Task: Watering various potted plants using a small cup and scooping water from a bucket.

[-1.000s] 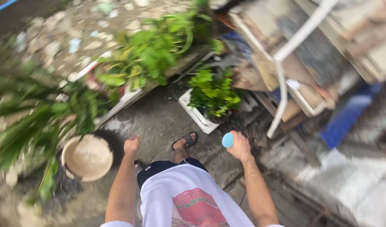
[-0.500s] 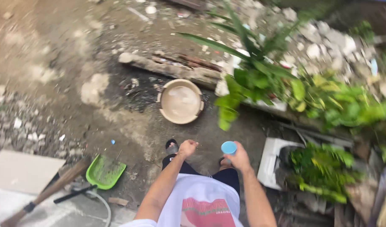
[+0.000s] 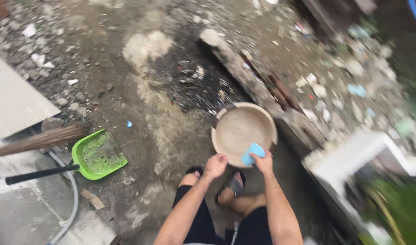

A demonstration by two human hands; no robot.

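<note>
Ground (image 3: 126,104): wet dirt and concrete, strewn with rubble, pale stones thick at far left and far right. Dark ash-like patch at centre far.

Pale flat slab (image 3: 13,102) at left edge, lying on the ground. No labels or signs readable anywhere; small bits of litter at far right, one pale blue, too blurred to tell.

White boxy planter (image 3: 357,154) at right, blurred, green leaves (image 3: 398,208) at the near right corner.

Round tan basin (image 3: 242,129) on the ground at centre, open side up, muddy inside, just far of the feet and beside a low kerb of broken masonry.

Broom (image 3: 40,140) bristles at left, lying over a green dustpan (image 3: 99,154) with a black handle; grey hose (image 3: 72,199) curves near it.

Right hand (image 3: 263,162): fingers closed round a small light-blue cup (image 3: 253,153), which juts out above the thumb side and sits over the basin's near rim.

Left hand (image 3: 215,165): fingers curled into a loose fist, holding nothing visible, just left of the cup, not touching it, at the basin's near edge.

Dark sandals (image 3: 235,183) below the hands.
</note>
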